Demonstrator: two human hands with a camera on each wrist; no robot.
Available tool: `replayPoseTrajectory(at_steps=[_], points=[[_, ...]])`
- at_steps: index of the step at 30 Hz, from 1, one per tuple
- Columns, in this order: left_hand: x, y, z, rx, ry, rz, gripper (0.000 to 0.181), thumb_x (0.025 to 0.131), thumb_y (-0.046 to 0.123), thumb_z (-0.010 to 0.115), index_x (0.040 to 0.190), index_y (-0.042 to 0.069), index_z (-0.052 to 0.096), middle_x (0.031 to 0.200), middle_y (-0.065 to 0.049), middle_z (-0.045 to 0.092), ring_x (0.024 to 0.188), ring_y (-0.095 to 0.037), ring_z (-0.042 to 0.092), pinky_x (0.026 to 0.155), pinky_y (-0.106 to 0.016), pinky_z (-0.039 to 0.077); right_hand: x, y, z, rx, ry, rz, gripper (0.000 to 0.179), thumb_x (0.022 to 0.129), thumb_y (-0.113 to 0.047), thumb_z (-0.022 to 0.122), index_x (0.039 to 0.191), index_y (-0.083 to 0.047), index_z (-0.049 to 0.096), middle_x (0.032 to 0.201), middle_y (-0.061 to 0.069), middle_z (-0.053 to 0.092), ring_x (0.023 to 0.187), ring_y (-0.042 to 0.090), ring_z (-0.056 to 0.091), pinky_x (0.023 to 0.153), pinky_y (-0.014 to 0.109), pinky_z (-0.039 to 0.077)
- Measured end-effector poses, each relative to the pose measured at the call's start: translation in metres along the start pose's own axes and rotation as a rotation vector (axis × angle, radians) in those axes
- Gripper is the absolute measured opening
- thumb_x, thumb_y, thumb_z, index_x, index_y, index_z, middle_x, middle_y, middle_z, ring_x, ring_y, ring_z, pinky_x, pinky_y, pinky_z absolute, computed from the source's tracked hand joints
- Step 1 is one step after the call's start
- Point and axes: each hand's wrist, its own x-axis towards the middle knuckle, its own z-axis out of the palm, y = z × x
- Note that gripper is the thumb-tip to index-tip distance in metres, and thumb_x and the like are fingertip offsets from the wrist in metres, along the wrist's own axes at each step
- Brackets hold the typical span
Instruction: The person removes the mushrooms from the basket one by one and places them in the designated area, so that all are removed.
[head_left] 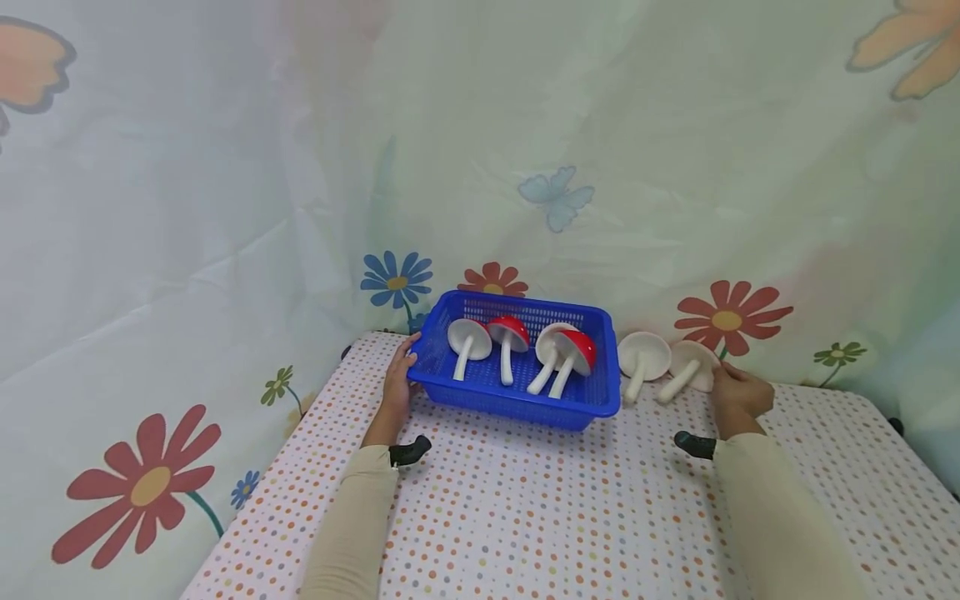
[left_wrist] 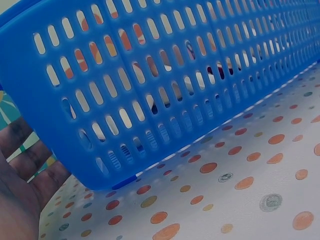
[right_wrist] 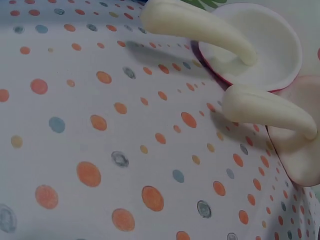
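A blue plastic basket (head_left: 495, 402) with slotted walls stands on the table, holding several toy mushrooms (head_left: 508, 335) with red caps and white stems. At its left end is my left hand (head_left: 396, 385); in the left wrist view the fingers (left_wrist: 31, 162) lie extended against the basket's end wall. To the right of the basket, two more mushrooms lie with their pale undersides showing. One mushroom (head_left: 645, 354) is closest to the basket. My right hand (head_left: 738, 396) pinches the cap edge of the other mushroom (head_left: 693, 367). The right wrist view shows both stems but not the hand.
A dotted cloth (head_left: 525, 508) covers the table. Behind it hangs a pale curtain (head_left: 465, 167) printed with flowers and butterflies, close along the basket's back side. Both forearms in light sleeves reach in from the front, with dark wrist-worn mounts.
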Motion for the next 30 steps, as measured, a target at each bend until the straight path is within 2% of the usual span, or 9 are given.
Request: replayPoseTrajectory(at_steps=[1, 3, 6, 9, 11, 17, 21, 24, 30], points=[[0.0, 0.0, 0.001, 0.006, -0.006, -0.001, 0.046, 0.102, 0.032, 0.04, 0.148, 0.031, 0.043, 0.162, -0.003, 0.028, 0.146, -0.036, 0.03, 0.113, -0.063, 0.027, 0.0, 0.003, -0.002, -0.017, 0.002, -0.009, 0.03, 0.092, -0.03, 0.064, 0.12, -0.022, 0.071, 0.126, -0.012, 0.066, 0.125, 0.005, 0.056, 0.11, 0.028, 0.041], [0.0, -0.003, 0.002, 0.015, -0.015, -0.004, 0.047, 0.101, 0.033, 0.04, 0.148, 0.031, 0.043, 0.162, -0.002, 0.027, 0.147, -0.037, 0.029, 0.113, -0.064, 0.027, 0.001, 0.007, -0.006, -0.029, -0.005, -0.011, 0.032, 0.093, -0.032, 0.063, 0.122, -0.023, 0.07, 0.116, -0.016, 0.07, 0.112, 0.003, 0.062, 0.102, 0.023, 0.047], [0.001, -0.006, 0.002, 0.022, -0.015, -0.011, 0.047, 0.1, 0.034, 0.041, 0.147, 0.033, 0.044, 0.162, -0.002, 0.028, 0.147, -0.037, 0.029, 0.113, -0.064, 0.028, 0.006, 0.01, -0.01, -0.003, -0.021, -0.018, 0.028, 0.091, -0.029, 0.065, 0.118, -0.025, 0.073, 0.086, -0.02, 0.069, 0.078, -0.004, 0.063, 0.07, 0.019, 0.055], [0.001, -0.007, 0.001, 0.018, -0.011, -0.007, 0.047, 0.099, 0.034, 0.041, 0.146, 0.033, 0.044, 0.161, -0.001, 0.029, 0.146, -0.037, 0.031, 0.112, -0.064, 0.029, 0.014, 0.01, -0.012, 0.027, -0.067, -0.037, 0.021, 0.09, -0.024, 0.068, 0.109, -0.026, 0.076, 0.069, -0.023, 0.056, 0.057, -0.006, 0.055, 0.045, 0.021, 0.046], [0.001, -0.006, 0.001, 0.015, -0.012, 0.003, 0.047, 0.1, 0.034, 0.04, 0.147, 0.032, 0.044, 0.161, -0.003, 0.029, 0.145, -0.038, 0.032, 0.111, -0.064, 0.03, 0.022, 0.009, -0.011, 0.052, -0.094, -0.046, 0.017, 0.088, -0.021, 0.07, 0.103, -0.025, 0.077, 0.068, -0.021, 0.056, 0.053, -0.004, 0.055, 0.038, 0.029, 0.044], [0.0, -0.002, -0.001, 0.007, -0.016, 0.016, 0.046, 0.102, 0.033, 0.039, 0.148, 0.031, 0.042, 0.161, -0.003, 0.029, 0.145, -0.037, 0.033, 0.112, -0.062, 0.03, 0.047, 0.003, -0.006, 0.051, -0.136, -0.023, 0.007, 0.087, -0.024, 0.072, 0.088, -0.03, 0.07, 0.077, -0.016, 0.055, 0.055, -0.002, 0.057, 0.034, 0.034, 0.041], [0.0, 0.0, 0.0, 0.007, -0.002, 0.021, 0.046, 0.101, 0.034, 0.04, 0.146, 0.032, 0.044, 0.16, -0.002, 0.031, 0.144, -0.037, 0.034, 0.111, -0.063, 0.031, 0.044, -0.009, -0.011, -0.035, -0.125, -0.063, 0.008, 0.087, -0.034, 0.071, 0.093, -0.03, 0.068, 0.08, -0.019, 0.055, 0.058, -0.005, 0.056, 0.045, 0.03, 0.05], [-0.001, 0.001, 0.001, 0.009, 0.009, 0.023, 0.046, 0.101, 0.033, 0.04, 0.146, 0.032, 0.045, 0.16, -0.002, 0.032, 0.144, -0.036, 0.035, 0.111, -0.063, 0.032, 0.017, -0.028, -0.018, -0.085, -0.108, -0.11, 0.015, 0.09, -0.037, 0.067, 0.101, -0.027, 0.068, 0.082, -0.02, 0.053, 0.062, -0.006, 0.053, 0.054, 0.019, 0.051], [-0.002, 0.002, 0.002, 0.018, -0.003, 0.007, 0.046, 0.103, 0.033, 0.037, 0.149, 0.031, 0.041, 0.162, -0.003, 0.028, 0.146, -0.037, 0.03, 0.112, -0.063, 0.029, -0.011, -0.057, -0.018, 0.054, -0.15, -0.125, 0.004, 0.092, -0.026, 0.066, 0.093, -0.026, 0.063, 0.083, -0.018, 0.051, 0.069, -0.005, 0.051, 0.049, 0.008, 0.045]])
